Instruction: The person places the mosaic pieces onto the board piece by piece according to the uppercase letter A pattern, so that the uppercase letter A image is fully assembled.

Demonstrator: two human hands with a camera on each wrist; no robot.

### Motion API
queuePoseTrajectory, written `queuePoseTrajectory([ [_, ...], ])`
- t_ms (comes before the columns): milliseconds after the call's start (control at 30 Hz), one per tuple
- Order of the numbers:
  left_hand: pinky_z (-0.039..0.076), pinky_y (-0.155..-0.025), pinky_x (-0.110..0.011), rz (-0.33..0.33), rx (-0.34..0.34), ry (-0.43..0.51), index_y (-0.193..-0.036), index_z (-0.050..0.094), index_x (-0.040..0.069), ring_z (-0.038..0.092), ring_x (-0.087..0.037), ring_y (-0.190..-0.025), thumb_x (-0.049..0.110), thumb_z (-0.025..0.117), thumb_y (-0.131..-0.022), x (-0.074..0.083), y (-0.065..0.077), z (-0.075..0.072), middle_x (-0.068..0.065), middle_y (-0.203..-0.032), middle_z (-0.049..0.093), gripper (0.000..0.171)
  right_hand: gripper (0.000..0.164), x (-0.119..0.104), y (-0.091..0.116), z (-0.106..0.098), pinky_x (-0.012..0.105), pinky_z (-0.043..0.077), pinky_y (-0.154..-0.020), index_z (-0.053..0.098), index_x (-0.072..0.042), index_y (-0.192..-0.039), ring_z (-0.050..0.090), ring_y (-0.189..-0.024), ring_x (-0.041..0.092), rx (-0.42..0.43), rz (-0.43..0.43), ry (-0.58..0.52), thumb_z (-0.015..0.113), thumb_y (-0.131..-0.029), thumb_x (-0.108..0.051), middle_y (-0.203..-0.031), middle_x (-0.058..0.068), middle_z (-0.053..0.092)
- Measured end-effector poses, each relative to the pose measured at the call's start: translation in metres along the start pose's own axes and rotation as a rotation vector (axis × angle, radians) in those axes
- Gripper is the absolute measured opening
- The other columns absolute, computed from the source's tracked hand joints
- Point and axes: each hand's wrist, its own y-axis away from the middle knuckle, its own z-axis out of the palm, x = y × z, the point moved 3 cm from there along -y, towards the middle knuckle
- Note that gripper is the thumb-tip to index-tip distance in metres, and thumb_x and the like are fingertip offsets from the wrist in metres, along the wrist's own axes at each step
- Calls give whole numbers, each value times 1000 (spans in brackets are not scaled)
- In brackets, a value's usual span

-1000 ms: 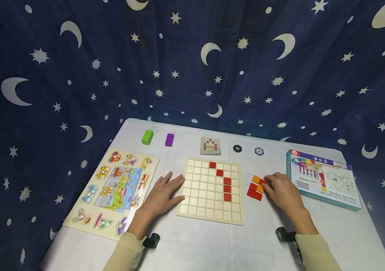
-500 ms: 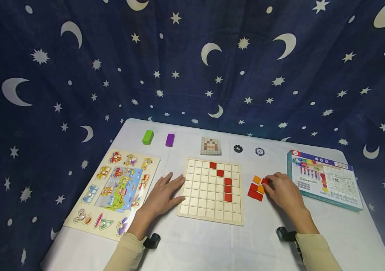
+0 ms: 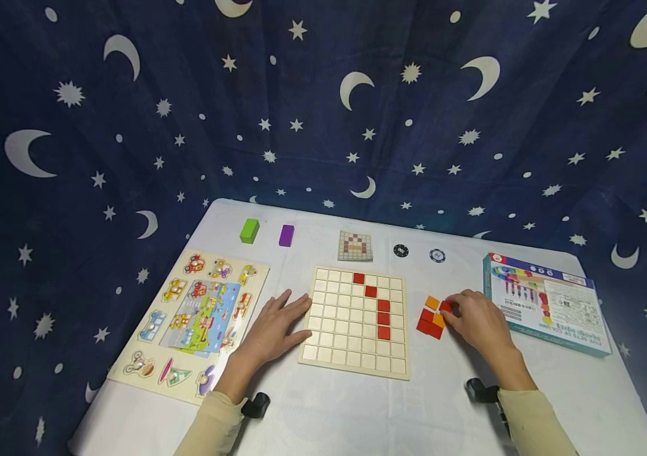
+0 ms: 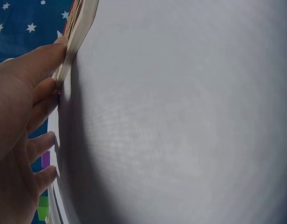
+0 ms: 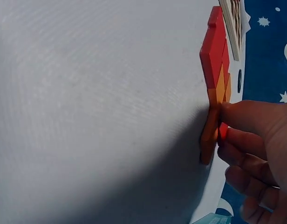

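Note:
A wooden grid board lies mid-table with several red square tiles in its cells, running down its right half. My left hand rests at the board's left edge, fingers spread, the thumb touching the rim in the left wrist view. To the right of the board is a cluster of loose red and orange tiles. At the cluster's right side my right hand pinches a red tile between thumb and fingers. In the right wrist view that red tile is mostly hidden behind the thumb and orange tiles.
Behind the board lies a small pattern card, with a black chip and a white-and-blue chip beside it. A green block and purple block stand back left. A vehicle puzzle lies left, a flat box right.
The red tile at my right fingertips shows a little more fully beside the orange tiles. My left hand stays at the board's edge.

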Motion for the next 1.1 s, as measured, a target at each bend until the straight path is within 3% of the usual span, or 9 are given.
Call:
queuePoseTrajectory([
  [300, 23, -132, -68, 0, 3, 3, -160, 51, 16, 31, -41, -163, 42, 73, -100, 0, 0, -1, -2, -167, 49, 69, 40, -21, -12, -6, 57, 60, -86, 80, 2, -115, 70, -96, 38, 90, -63, -15, 85, -88, -27, -109, 22, 78],
  [500, 22, -133, -68, -3, -4, 8, -160, 51, 16, 30, -42, -163, 42, 73, -100, 1, 0, -1, -2, -168, 49, 69, 38, -61, -25, 1, 56, 58, -94, 80, -2, -116, 71, -102, 36, 79, -84, -19, 85, -89, -28, -111, 18, 79],
  [800, 22, -133, -66, 0, -4, 7, -160, 51, 16, 30, -41, -163, 44, 72, -100, 0, 0, 0, -1, -168, 48, 69, 34, -127, -47, 11, 48, 59, -90, 82, -10, -114, 71, -100, 29, 65, -262, -13, 85, -90, -33, -107, 9, 79],
  [1100, 22, -134, -66, 7, -8, 5, -160, 50, 16, 30, -41, -163, 44, 71, -101, -1, 2, -1, -1, -168, 48, 69, 31, -169, -63, 19, 47, 59, -93, 82, -11, -115, 71, -101, 27, 46, -346, -52, 83, -92, -33, -108, 8, 79],
])
